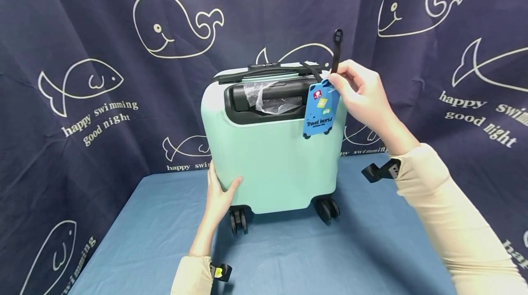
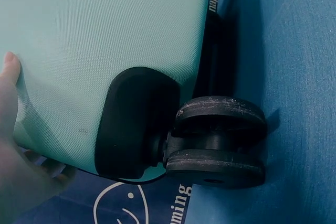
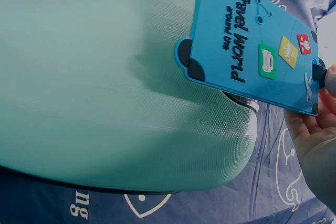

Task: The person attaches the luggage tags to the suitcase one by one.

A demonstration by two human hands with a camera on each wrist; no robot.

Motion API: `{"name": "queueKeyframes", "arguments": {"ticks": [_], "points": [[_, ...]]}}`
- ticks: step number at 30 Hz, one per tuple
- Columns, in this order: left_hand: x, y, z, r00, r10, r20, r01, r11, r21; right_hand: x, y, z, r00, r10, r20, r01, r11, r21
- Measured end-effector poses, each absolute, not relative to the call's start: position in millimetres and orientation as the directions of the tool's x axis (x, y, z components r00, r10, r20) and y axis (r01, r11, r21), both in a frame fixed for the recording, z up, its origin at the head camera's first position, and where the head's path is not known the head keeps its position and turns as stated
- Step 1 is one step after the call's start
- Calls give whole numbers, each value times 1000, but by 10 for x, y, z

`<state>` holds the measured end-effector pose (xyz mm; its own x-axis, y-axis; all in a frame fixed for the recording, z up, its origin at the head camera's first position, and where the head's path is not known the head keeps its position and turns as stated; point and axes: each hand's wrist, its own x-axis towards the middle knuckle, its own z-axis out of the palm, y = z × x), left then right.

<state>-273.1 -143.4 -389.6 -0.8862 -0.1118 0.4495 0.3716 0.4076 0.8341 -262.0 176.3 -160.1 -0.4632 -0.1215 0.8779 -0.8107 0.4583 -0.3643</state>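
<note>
A mint-green suitcase (image 1: 276, 162) stands on its black caster wheels in the head view. My left hand (image 1: 218, 194) holds its lower left edge, thumb on the front face and the other fingers round the side. Close by in the left wrist view is a double wheel (image 2: 215, 142). At the suitcase's upper right, my right hand (image 1: 360, 91) pinches the black strap (image 1: 336, 52) of a blue luggage tag (image 1: 319, 107). One strap end sticks up above the fingers; another part runs toward the top handle (image 1: 264, 73). The tag's printed face (image 3: 252, 43) shows in the right wrist view.
Blue cloth (image 1: 173, 221) covers the table under the suitcase. Behind hangs a dark blue curtain (image 1: 288, 11) with whale and fish drawings. Clear plastic wrap (image 1: 272, 98) clings to the black telescopic handle in the suitcase's recess.
</note>
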Motion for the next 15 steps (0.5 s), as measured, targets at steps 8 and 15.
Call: {"name": "queueKeyframes", "arguments": {"ticks": [8, 15], "points": [[-2711, -1430, -3919, -885, -117, 450, 368, 415, 832, -2698, 1683, -1480, -538, -138, 831, -791, 425, -441], [-2717, -1433, -3923, -882, -118, 456, 376, 409, 832, -2754, 1604, -1387, -582, -186, 791, -766, 451, -458]]}}
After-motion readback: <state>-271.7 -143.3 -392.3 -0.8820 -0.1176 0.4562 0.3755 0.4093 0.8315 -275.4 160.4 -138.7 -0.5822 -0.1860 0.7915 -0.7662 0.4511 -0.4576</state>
